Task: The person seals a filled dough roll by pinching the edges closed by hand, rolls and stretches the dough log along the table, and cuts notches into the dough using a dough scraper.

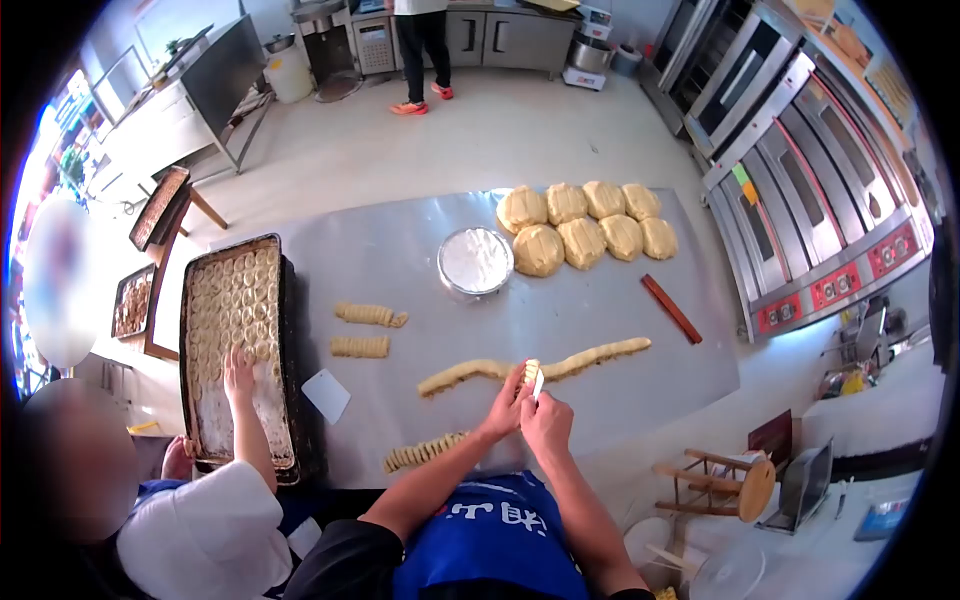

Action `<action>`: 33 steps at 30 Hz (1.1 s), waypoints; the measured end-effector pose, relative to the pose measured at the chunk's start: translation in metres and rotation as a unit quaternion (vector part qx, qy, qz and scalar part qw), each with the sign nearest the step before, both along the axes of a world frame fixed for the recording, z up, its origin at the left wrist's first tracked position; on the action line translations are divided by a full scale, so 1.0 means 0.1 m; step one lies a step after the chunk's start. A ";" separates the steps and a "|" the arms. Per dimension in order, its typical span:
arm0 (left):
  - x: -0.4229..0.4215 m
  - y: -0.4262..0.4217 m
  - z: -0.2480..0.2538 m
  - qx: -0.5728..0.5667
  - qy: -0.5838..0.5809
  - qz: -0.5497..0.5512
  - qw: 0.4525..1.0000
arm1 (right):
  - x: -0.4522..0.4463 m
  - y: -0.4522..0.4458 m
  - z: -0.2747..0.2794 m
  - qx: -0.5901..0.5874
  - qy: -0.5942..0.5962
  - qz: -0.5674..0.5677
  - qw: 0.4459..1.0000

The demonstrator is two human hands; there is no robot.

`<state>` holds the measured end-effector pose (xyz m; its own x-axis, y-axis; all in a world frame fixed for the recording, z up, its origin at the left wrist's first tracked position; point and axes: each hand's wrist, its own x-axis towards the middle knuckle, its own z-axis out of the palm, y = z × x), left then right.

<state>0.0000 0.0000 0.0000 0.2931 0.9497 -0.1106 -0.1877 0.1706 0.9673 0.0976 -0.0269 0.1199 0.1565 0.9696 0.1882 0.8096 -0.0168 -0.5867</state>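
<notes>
Left hand (513, 397) is pinching dough rope (592, 358); right hand (547, 423), fisted, is gripping apparently a white scraper (538, 385); any slip is endangering the left.

The top edge crops a standing person (421, 50) at 12 o'clock. At 8, a co-worker's head (75, 460) is blurred. The left hand (511, 400) hides part of a dough rope (600, 354).

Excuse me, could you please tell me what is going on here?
A person is working a long dough rope on the metal table: the left hand is at its middle, and the right hand grips a white tool there. Three sliced rolls lie to the left. Beside them, a co-worker's hand is at a tray, its far part covered with dough pieces. Eight dough mounds sit at the far side.
</notes>
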 end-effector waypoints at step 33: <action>-2.28 -0.36 0.32 -0.170 -0.193 0.537 0.803 | 0.37 -0.22 0.02 -0.153 0.387 -0.083 0.906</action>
